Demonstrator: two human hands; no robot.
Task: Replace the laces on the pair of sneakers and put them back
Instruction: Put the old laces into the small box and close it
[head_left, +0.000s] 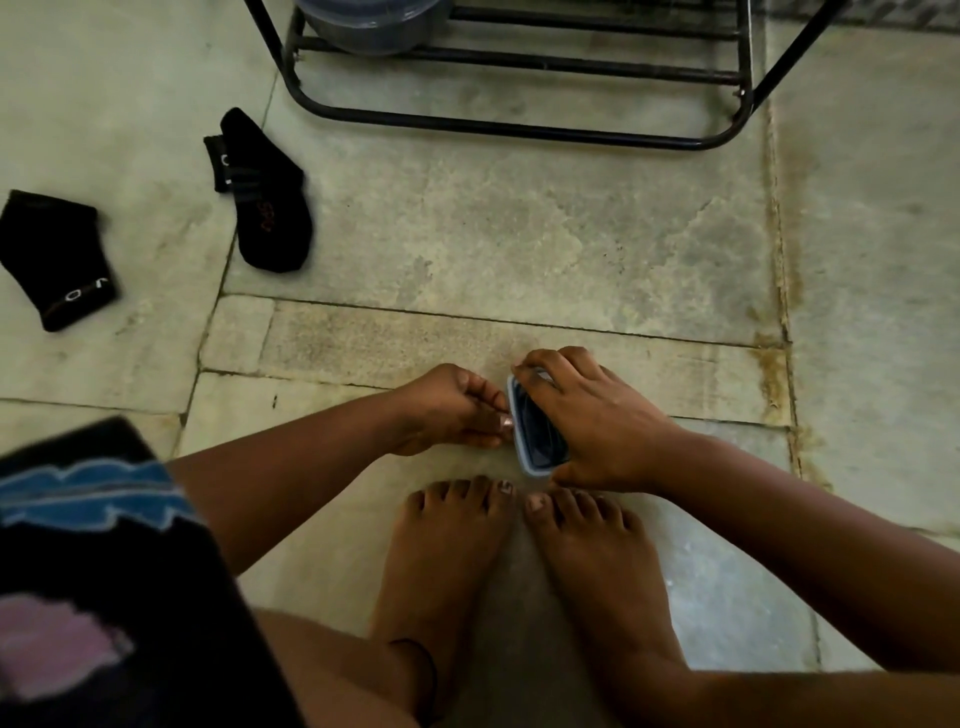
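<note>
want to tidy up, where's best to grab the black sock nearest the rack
Take the nearer black sock by its cuff end, the folded, thicker part toward the rack. It lies flat on the floor, so come from above and pinch the cuff's edge; open floor surrounds it.

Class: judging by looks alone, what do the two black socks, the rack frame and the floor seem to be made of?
Socks and: probably knitted fabric, matte, limp, ribbed cuffs with woven lettering.
Rack frame: likely painted metal tubing, black, slightly glossy, with smooth bends.
Floor: apparently stone slabs, greenish-grey, mottled, with visible joints and rusty stains.
</note>
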